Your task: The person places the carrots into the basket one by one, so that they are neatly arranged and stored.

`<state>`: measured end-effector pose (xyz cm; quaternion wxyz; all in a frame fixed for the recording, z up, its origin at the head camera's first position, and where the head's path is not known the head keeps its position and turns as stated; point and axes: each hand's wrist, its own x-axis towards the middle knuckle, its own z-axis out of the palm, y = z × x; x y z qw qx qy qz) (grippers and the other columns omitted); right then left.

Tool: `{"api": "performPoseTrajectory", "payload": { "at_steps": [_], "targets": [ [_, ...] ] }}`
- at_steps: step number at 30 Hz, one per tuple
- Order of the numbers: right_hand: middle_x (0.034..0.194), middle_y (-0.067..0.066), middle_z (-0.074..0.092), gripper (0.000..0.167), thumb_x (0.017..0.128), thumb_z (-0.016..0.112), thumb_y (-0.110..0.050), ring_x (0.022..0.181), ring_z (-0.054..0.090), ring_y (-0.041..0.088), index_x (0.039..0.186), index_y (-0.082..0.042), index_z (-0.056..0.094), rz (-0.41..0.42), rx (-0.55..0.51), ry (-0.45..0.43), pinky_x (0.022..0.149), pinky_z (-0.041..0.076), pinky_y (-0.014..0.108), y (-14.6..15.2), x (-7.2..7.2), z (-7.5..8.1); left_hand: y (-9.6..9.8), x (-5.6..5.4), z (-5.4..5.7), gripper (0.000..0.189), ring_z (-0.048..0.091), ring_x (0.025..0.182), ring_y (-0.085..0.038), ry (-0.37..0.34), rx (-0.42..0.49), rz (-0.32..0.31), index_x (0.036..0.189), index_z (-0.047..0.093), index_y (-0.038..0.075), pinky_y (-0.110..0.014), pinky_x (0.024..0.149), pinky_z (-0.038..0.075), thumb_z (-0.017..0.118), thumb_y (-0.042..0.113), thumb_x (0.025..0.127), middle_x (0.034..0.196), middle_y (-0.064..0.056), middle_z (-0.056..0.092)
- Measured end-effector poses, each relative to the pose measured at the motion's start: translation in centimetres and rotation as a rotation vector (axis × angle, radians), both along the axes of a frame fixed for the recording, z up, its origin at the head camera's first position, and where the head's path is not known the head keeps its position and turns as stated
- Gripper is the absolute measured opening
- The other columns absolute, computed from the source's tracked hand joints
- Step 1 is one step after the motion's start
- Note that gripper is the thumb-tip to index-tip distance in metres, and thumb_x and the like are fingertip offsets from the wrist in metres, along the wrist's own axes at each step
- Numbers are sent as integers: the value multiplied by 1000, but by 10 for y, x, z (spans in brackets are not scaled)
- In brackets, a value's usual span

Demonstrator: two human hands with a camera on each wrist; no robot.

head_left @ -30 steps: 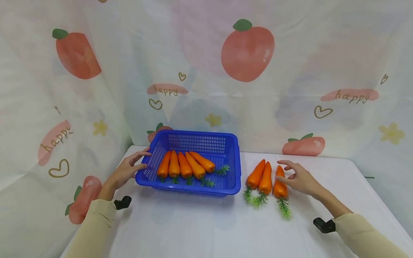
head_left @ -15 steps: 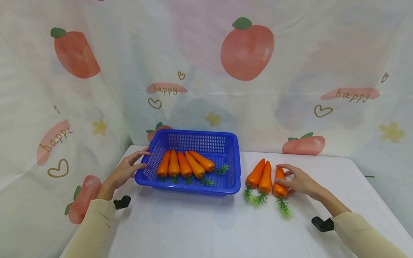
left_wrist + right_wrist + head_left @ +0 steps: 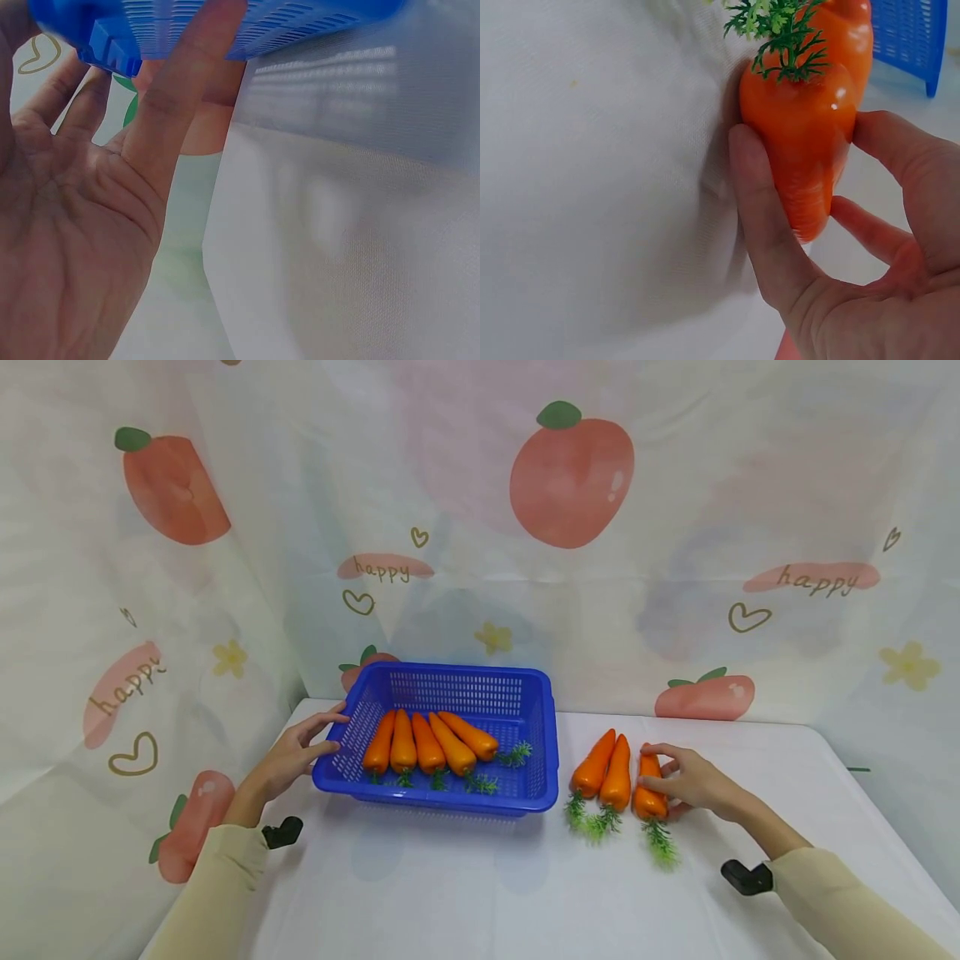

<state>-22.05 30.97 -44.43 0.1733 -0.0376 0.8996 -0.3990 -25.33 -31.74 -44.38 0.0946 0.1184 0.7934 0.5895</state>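
Note:
A blue plastic basket (image 3: 442, 799) stands on the table with several orange carrots (image 3: 427, 743) lying side by side in it. At its left end, my left hand (image 3: 288, 756) rests straight fingers and thumb against the rim. The left wrist view shows that thumb stretched along the slotted basket wall (image 3: 300, 30). Over on the right, my right hand (image 3: 693, 782) holds a carrot (image 3: 649, 797) on the table between thumb and fingers. In the right wrist view this carrot (image 3: 802, 112) has its green leafy top uppermost, with fingers on both sides of its body.
Two more carrots (image 3: 591, 768) lie between the basket and the held carrot, their green tops toward me. A white cloth (image 3: 450, 893) covers the table. Patterned fabric (image 3: 450, 485) hangs behind and at the left.
My right hand's thumb and fingers have closed around the rightmost carrot, which lies where it was. The left hand and basket have stayed in place.

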Motion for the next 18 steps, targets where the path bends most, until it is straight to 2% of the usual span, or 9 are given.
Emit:
{"api": "performPoseTrajectory", "payload": {
  "at_steps": [7,13,18],
  "targets": [
    [111,26,53,76,96,74,-24,73,65,24,154,3,35,0,-3,-25,64,63,46,-3,0,5,0,0,2,51,19,151,-52,2,1,-12,150,46,4,-51,85,60,62,14,102,172,-6,16],
    [114,28,52,75,94,75,-20,69,65,25,154,3,36,16,10,-36,63,63,47,-5,-1,9,0,0,4,50,20,151,-51,-8,-23,-3,150,47,7,-57,89,58,61,14,103,172,-4,17],
    [116,29,52,74,93,75,-15,75,62,25,153,4,37,49,52,-44,63,63,47,-6,-2,15,-1,0,5,50,19,151,-52,-22,-25,-15,151,47,8,-58,90,57,61,14,103,172,-4,17]
  ]
}}
